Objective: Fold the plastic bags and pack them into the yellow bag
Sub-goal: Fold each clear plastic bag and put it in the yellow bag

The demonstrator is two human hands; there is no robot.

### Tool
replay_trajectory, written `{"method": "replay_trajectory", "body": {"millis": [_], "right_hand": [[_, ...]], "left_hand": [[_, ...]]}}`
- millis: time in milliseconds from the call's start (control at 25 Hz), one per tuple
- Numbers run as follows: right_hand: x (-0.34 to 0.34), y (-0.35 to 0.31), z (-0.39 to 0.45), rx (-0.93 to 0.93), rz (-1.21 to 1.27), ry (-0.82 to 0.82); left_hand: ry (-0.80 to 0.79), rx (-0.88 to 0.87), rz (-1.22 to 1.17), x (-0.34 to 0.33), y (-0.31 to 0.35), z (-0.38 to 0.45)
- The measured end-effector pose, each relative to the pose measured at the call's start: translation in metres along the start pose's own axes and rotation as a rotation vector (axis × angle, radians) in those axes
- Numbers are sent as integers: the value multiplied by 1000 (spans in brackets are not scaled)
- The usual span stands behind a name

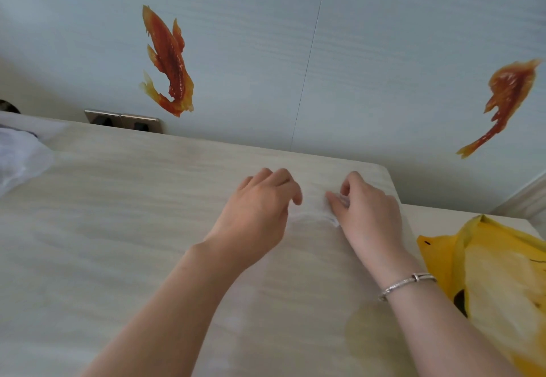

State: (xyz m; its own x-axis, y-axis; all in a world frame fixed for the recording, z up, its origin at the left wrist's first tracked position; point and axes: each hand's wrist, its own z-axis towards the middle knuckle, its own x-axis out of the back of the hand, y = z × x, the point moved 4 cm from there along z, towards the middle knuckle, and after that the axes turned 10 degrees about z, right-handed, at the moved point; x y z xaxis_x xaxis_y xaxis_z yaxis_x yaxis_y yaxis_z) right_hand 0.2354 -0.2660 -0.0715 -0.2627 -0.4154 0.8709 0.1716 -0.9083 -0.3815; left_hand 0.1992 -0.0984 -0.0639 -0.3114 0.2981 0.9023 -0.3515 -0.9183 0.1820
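Two hands work on one clear plastic bag (310, 214) lying flat on the table (118, 229), its long axis running toward the person. Right hand (366, 217) pinches its far end; left hand (260, 208) rests there with curled fingers, grip unclear. Yellow bag (502, 273) lies nearer the right hand.

Soft even daylight, faint shadows, slight overall blur, wide-angle bending at edges
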Motion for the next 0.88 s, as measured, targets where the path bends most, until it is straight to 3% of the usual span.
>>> {"method": "replay_trajectory", "body": {"millis": [160, 320, 560, 880], "right_hand": [[12, -23, -10, 229, 101, 198], [4, -37, -25, 415, 72, 71], [-22, -21, -24, 142, -39, -364], [-29, -10, -21, 69, -68, -473]], "left_hand": [[-108, 76, -60, -12, -5, -4], [-135, 123, -75, -13, -6, -4], [-215, 190, -133, -9, -6, -9], [-379, 297, -230, 1, -22, -14]]}}
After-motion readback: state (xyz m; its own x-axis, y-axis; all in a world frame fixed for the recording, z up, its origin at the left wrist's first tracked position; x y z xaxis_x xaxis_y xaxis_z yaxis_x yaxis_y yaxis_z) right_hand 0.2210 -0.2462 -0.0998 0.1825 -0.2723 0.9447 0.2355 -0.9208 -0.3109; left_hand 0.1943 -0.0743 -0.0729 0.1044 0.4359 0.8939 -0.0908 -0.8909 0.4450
